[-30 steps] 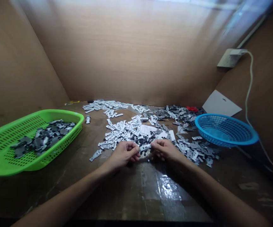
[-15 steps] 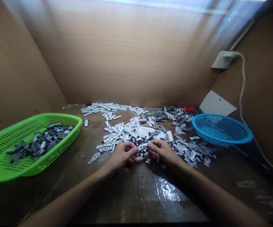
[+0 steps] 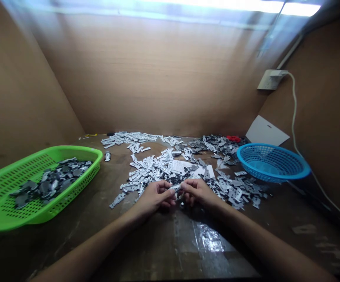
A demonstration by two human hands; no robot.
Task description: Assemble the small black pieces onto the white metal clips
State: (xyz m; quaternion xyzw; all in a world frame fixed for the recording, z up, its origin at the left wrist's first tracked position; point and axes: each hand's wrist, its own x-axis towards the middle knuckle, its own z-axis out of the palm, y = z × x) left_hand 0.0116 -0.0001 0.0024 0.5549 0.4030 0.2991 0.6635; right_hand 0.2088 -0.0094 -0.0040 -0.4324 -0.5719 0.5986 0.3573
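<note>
Small white plastic part [image 3: 175, 188] pinched between left hand [image 3: 155, 196] and right hand [image 3: 198, 192] — both grips narrow on it — loose white and grey parts [image 3: 155, 166] at twelve o'clock, green basket [image 3: 70, 149] at nine, blue basket [image 3: 264, 145] at three.

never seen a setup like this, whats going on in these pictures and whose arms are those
There's no machine here. These are a person's own two arms, filmed by a camera worn on their head, which looks forward and down, so the arms reach in from the bottom of the view. All the pictures come from that one camera.

The left hand and right hand meet above a brown desk, and their fingers together pinch a small white part.

Loose white parts and grey parts lie scattered in front of them. On the left, a green plastic basket holds dark grey parts. On the right stands a blue mesh basket.
</note>
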